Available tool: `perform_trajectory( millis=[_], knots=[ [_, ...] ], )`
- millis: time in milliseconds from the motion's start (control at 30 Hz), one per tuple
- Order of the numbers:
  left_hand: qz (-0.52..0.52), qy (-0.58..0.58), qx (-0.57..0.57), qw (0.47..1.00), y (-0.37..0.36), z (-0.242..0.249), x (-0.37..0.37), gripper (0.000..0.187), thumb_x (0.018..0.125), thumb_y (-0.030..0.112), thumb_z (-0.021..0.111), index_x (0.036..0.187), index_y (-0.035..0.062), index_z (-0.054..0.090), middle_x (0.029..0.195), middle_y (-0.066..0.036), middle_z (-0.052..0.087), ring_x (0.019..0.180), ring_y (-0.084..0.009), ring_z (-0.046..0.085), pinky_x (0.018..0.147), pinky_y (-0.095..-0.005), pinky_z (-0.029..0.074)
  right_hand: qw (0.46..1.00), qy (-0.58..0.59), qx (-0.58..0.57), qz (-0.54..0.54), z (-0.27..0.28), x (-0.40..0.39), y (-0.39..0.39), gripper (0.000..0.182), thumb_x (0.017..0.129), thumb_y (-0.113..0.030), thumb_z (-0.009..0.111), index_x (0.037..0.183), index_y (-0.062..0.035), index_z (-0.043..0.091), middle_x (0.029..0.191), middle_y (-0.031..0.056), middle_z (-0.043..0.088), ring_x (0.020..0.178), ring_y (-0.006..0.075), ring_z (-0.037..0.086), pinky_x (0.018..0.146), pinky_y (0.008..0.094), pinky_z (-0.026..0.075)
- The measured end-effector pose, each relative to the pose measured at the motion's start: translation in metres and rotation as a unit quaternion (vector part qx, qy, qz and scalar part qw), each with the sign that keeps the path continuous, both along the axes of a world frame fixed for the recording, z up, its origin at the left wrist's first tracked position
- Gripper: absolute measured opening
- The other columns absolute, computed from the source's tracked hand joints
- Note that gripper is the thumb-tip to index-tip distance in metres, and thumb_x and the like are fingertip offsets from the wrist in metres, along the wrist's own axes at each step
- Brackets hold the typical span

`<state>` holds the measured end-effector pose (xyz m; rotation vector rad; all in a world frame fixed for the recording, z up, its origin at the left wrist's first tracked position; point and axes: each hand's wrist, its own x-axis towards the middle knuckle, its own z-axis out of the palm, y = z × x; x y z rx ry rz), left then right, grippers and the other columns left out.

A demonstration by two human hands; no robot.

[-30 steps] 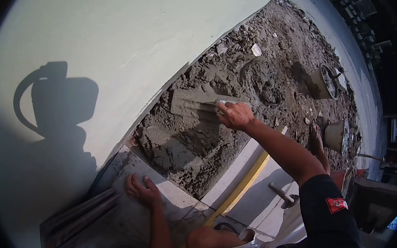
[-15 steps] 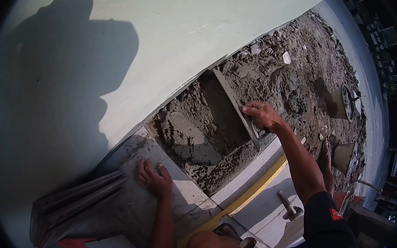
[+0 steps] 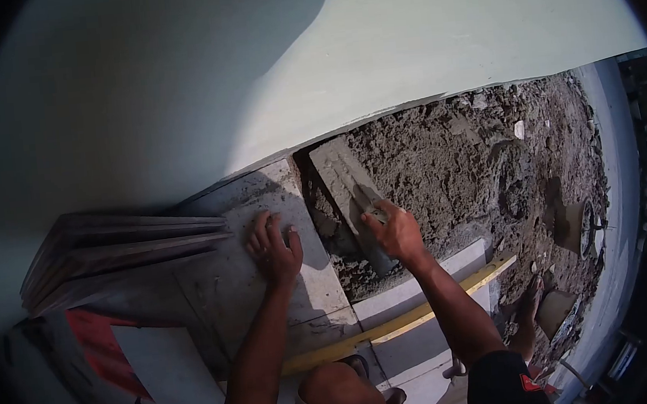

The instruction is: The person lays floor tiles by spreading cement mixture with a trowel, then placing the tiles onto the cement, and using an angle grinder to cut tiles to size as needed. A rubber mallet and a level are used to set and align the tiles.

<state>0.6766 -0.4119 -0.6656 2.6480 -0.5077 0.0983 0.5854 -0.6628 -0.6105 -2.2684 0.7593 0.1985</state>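
Observation:
My right hand (image 3: 397, 234) is closed around the handle of a rectangular plastering trowel (image 3: 336, 171). Its long blade lies nearly flat on the grey wet mortar (image 3: 427, 154), close to the edge of the laid floor tiles (image 3: 322, 290). Mortar clings to the blade's upper face. My left hand (image 3: 275, 252) rests on the tiles with its fingers spread and nothing in it. A dark gap with rough mortar shows between the tile edge and the trowel.
A pale wall (image 3: 401, 33) borders the mortar. Stacked tiles (image 3: 127, 246) stand left of my left hand. A yellow strip (image 3: 418, 319) crosses in front of the bed. Two buckets (image 3: 572, 226) and a foot (image 3: 530, 315) are at right. A red and white box (image 3: 160, 362) sits lower left.
The trowel has gone from standing on edge to lying almost flat, and has moved left toward the tile edge. The hollow beside the tiles is largely covered. My left hand stays on the tiles.

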Motion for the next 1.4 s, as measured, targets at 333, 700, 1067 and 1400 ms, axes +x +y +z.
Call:
perform_trajectory(
  millis=[333,700,1067,1400],
  knots=[
    [0.011,-0.03,-0.016,0.999,0.004,0.0,0.001,0.036,0.092,0.026,0.068,0.125,0.012,0.064,0.14,-0.01,0.057,0.12,-0.0335,0.057,0.101,-0.0503,0.041,0.91,0.037,-0.22,0.35,0.062,-0.077,-0.058,0.041,0.091,-0.031,0.071,0.128,-0.0139,0.067,0.084,0.0126,0.074,0.066,0.0343,0.073,0.059,0.0458,0.058],
    [0.015,-0.07,-0.026,0.997,0.003,-0.002,0.0,0.034,0.091,0.028,0.068,0.121,0.012,0.065,0.138,-0.008,0.059,0.118,-0.0336,0.057,0.099,-0.0492,0.042,0.901,0.021,-0.278,0.333,0.031,0.047,-0.092,0.035,0.095,-0.036,0.067,0.125,-0.0169,0.067,0.094,0.0143,0.075,0.081,0.0361,0.074,0.07,0.0465,0.06],
    [0.021,-0.075,-0.051,0.996,0.005,-0.005,-0.002,0.032,0.091,0.026,0.068,0.119,0.0107,0.066,0.136,-0.009,0.061,0.12,-0.034,0.057,0.101,-0.05,0.042,0.976,0.095,-0.102,0.167,0.062,0.008,-0.056,0.047,0.094,-0.04,0.071,0.123,-0.0026,0.071,0.1,0.0272,0.075,0.094,0.0399,0.075,0.087,0.0491,0.058],
    [0.013,-0.091,-0.052,0.994,0.007,-0.005,0.0,0.029,0.091,0.024,0.067,0.117,0.0107,0.066,0.134,-0.007,0.061,0.119,-0.0338,0.058,0.101,-0.0491,0.043,0.941,0.135,-0.097,0.293,0.062,0.018,-0.041,0.037,0.092,-0.031,0.076,0.117,-0.0039,0.072,0.072,0.0192,0.071,0.06,0.0294,0.07,0.065,0.0427,0.06]
  ],
)
